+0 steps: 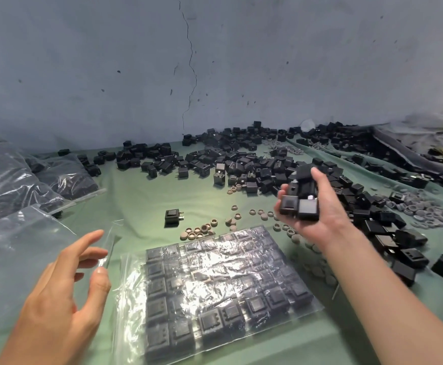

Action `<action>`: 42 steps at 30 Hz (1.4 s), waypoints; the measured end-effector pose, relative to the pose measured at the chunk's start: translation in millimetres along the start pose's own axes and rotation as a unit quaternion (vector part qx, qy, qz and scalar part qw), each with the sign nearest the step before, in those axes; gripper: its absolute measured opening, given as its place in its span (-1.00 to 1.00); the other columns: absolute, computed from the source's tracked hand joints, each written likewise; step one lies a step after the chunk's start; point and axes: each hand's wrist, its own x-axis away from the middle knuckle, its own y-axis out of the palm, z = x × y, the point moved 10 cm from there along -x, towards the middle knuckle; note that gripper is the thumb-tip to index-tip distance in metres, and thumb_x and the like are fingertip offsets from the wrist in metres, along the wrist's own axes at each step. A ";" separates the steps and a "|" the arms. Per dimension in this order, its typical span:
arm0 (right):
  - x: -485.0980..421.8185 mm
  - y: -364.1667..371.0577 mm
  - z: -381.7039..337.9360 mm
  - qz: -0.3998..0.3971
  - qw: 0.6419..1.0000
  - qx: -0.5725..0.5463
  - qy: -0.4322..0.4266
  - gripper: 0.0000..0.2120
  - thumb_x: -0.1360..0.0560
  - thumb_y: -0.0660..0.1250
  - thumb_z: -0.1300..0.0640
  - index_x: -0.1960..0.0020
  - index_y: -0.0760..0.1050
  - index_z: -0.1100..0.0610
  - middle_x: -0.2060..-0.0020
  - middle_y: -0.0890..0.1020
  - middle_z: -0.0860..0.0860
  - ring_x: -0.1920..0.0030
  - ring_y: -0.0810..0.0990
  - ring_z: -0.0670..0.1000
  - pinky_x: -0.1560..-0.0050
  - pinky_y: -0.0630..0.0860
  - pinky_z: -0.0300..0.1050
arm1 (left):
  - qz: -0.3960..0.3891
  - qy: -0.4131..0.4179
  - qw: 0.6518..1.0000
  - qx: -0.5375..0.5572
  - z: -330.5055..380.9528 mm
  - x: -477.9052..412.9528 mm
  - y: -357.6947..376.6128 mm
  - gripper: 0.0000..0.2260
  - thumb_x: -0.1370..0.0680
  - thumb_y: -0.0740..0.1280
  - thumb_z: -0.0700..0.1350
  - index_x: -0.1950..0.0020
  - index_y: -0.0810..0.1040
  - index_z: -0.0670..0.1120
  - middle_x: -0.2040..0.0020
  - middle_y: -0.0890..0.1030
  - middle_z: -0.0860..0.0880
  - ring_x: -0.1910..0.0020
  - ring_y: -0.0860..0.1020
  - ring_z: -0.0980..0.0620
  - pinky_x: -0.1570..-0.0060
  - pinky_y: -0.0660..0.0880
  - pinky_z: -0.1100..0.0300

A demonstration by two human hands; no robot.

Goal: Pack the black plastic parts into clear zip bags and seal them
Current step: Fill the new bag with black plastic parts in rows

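Note:
My right hand [317, 206] is raised above the green table, palm up, gripping a handful of black plastic parts [300, 196]. A clear zip bag [215, 293] filled with neat rows of black parts lies flat in front of me. My left hand [70, 280] hovers at the lower left, its thumb and fingers pinching the edge of an empty clear zip bag [17, 259]. Loose black parts [241, 159] are heaped across the back and right of the table. One single black part [172, 216] stands alone near the middle.
Filled clear bags [17, 180] are stacked at the left. Small tan rings and caps [215, 225] are scattered around the middle, and grey rings [423, 209] pile at the right. A cracked grey wall rises behind the green table cover [141, 196].

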 end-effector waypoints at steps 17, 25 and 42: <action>107.3 90.0 195.3 -0.115 0.967 -0.028 0.225 -0.52 -0.47 0.40 -0.18 -0.05 0.55 0.25 0.07 0.61 0.22 0.06 0.63 0.21 0.04 0.60 0.09 | -0.158 0.021 0.987 0.034 61.5 43.9 48.0 -0.53 -0.49 0.17 0.37 -0.39 0.25 0.36 -0.06 0.40 0.29 0.08 0.50 0.27 0.13 0.42 0.43; 112.6 92.5 199.7 -0.085 0.969 -0.034 0.230 -0.47 -0.53 0.32 -0.20 -0.17 0.47 0.27 -0.09 0.52 0.26 -0.14 0.52 0.24 -0.41 0.35 0.28 | -0.141 -0.071 0.979 0.132 53.7 43.0 46.0 -0.66 -0.47 0.31 0.24 -0.24 0.43 0.32 -0.06 0.50 0.24 0.14 0.55 0.16 0.20 0.40 0.43; 72.0 25.3 116.7 0.003 0.995 0.005 0.103 -0.69 -0.46 0.49 -0.05 -0.06 0.56 0.14 -0.01 0.59 0.30 0.12 0.67 0.19 0.24 0.67 0.01 | -0.171 -0.301 0.938 0.008 -50.2 36.0 12.5 -0.77 -0.56 0.32 -0.21 -0.11 0.57 0.11 -0.02 0.55 0.13 0.18 0.61 0.14 0.33 0.41 0.35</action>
